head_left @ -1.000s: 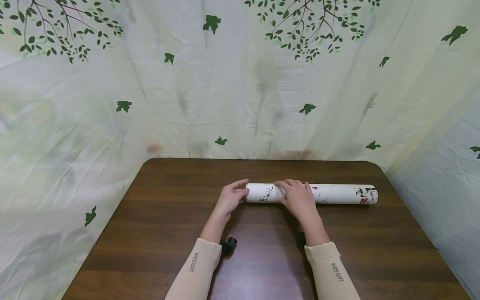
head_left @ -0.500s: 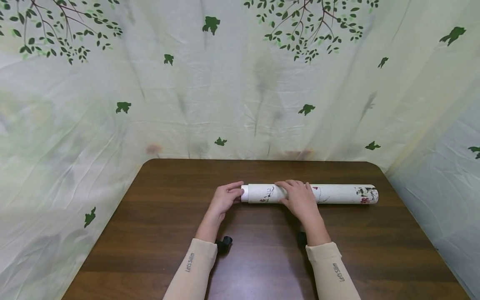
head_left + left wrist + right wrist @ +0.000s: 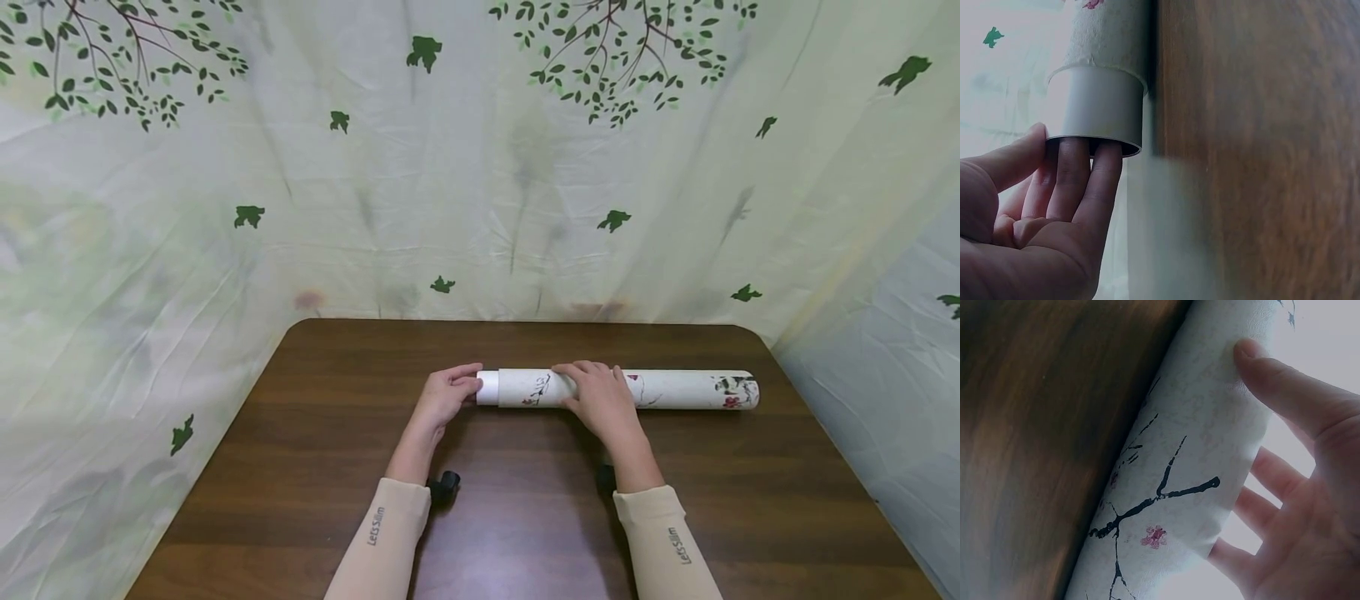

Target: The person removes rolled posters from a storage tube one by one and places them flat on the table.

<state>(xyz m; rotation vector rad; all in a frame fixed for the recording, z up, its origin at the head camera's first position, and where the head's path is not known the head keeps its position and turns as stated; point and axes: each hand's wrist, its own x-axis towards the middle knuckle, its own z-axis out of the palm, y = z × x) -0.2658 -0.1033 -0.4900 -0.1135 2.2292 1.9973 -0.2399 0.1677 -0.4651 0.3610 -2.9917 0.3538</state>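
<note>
On the brown wood-grain table (image 3: pixel 300 467), the left hand (image 3: pixel 441 399) pinches a smooth white hollow tube (image 3: pixel 489 388) protruding from the white blossom-printed cylindrical roll (image 3: pixel 682 390) that the right hand (image 3: pixel 602 400) grips.

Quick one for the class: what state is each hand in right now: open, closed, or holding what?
Left hand: holding the plain white tube end by its rim.
Right hand: holding the flowered roll.
</note>
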